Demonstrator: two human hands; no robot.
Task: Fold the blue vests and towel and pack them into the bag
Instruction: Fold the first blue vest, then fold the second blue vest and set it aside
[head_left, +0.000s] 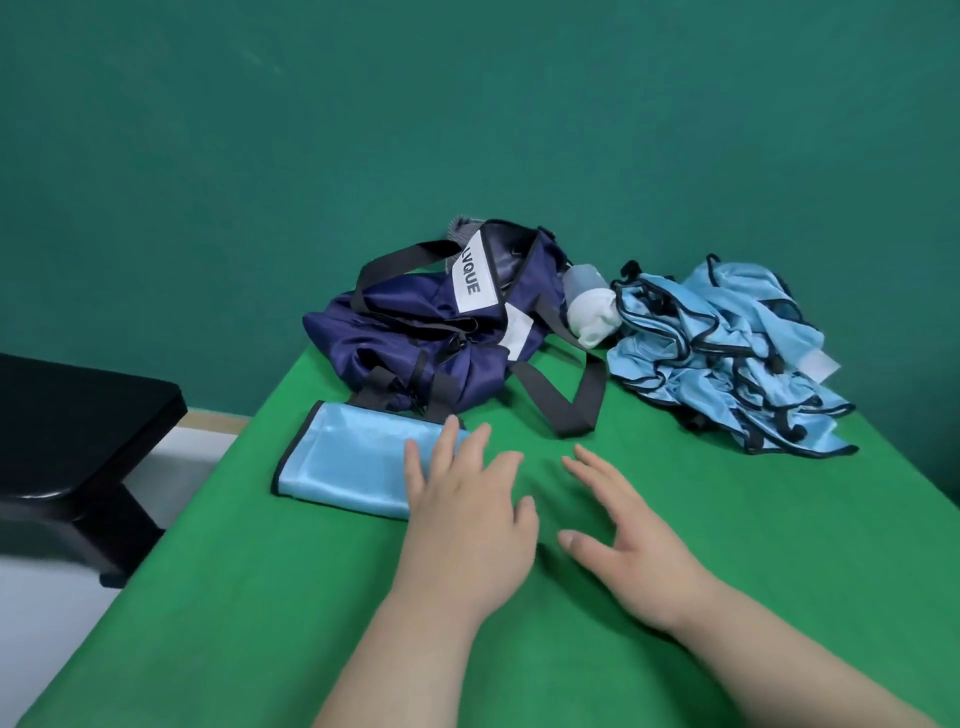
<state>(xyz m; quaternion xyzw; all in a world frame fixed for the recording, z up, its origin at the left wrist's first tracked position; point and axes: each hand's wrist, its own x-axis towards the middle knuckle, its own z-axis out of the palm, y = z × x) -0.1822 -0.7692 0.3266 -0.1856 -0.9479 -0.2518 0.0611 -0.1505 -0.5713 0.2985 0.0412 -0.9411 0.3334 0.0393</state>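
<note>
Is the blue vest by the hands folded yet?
Folded: the vest lies as a flat neat rectangle, left hand touching its end.

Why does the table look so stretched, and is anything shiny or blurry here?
Head view: the wide-angle lens splays the table edges apart toward the bottom; head view: soft, even light, only faint shadows beneath the left hand and right hand; head view: mild sheen on the folded vest and bag, the black bench slightly smeared.

Folded vest (345, 460): glossy satin-like cloth. Bag (415, 332): shiny navy fabric, matt webbing straps (566, 400). Table cover (363, 597): matt green cloth.
</note>
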